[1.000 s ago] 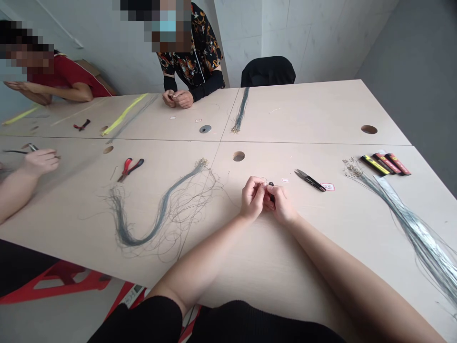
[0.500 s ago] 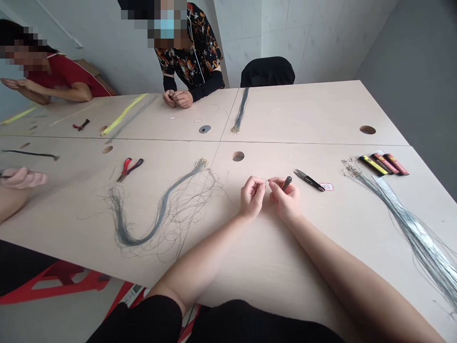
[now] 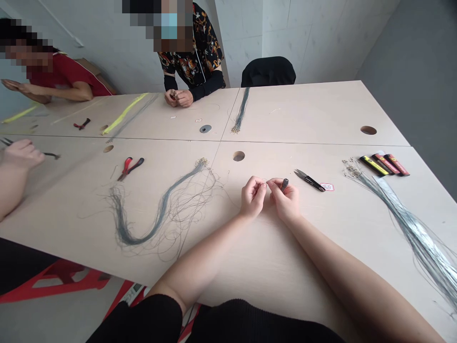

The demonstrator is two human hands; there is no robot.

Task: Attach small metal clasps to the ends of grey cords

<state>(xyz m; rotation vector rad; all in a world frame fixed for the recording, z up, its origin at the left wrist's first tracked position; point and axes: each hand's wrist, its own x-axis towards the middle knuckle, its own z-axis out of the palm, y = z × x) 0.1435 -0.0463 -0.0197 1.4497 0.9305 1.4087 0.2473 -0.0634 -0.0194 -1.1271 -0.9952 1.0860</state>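
My left hand [image 3: 253,196] is closed in a pinch on a thin line, a fine strand of which shows at the fingertips. Meeting it almost tip to tip, my right hand [image 3: 286,200] also pinches at the strand. A dark pen-like tool [image 3: 284,184] with a rounded end is held in the right hand, sticking up beside the index finger. Whatever small piece lies between the fingertips is too tiny to make out. Right of my hands lie black thread snips [image 3: 310,180], their blades pointing left, touching a small red-edged label [image 3: 327,187].
Left lies a curved bundle of grey-blue lines [image 3: 160,214] with loose loops, beyond it red-and-black pliers [image 3: 129,167]. Another bundle [image 3: 410,219] and several lighters [image 3: 389,164] are on the right. Co-workers sit opposite; a neighbour's hand [image 3: 23,155] is at far left. The table has round holes [image 3: 239,156].
My right fingertips have moved slightly left, closing the small gap to my left fingertips, and the dark tool has shifted with them. The neighbour's hand at far left has risen.
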